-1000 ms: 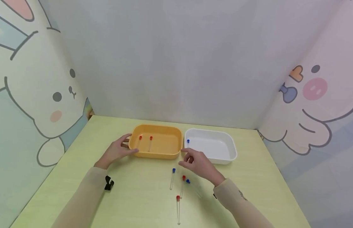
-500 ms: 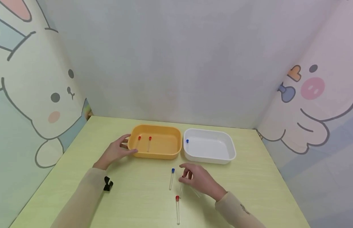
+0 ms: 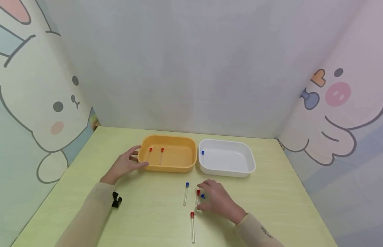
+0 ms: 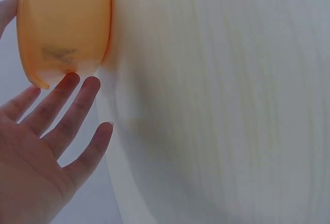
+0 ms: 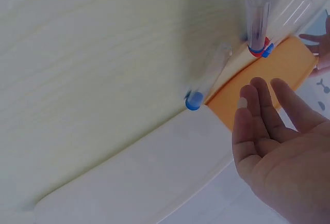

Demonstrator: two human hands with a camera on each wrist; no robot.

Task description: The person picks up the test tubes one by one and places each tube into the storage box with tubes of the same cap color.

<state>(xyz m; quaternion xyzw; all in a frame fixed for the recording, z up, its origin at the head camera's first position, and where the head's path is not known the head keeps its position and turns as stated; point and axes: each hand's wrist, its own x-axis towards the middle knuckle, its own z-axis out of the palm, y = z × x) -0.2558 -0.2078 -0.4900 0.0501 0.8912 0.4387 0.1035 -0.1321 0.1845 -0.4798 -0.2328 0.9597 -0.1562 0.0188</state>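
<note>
I am holding the right grip (image 3: 218, 199) low over the surface (image 3: 142, 212), thumb and fingertips apart, with nothing pinched that I am seeing. A blue-capped test tube (image 3: 202, 196) is lying with its cap inside that gap, its body hidden by the hand; a red-capped test tube (image 3: 196, 202) is lying across the gap's mouth. A second blue-capped tube (image 3: 186, 194) is resting farther left of this grip, a second red-capped tube (image 3: 193, 227) on its near-left side. My left grip (image 3: 125, 165) is touching the orange tray (image 3: 170, 169), fingers spread rather than clamped; the white tray (image 3: 227, 172) is sitting beyond the right grip. I am judging this step as lining up a pickup; the next move is calling for closing thumb and fingertips on one tube without nudging its neighbour, though which one I cannot tell.
</note>
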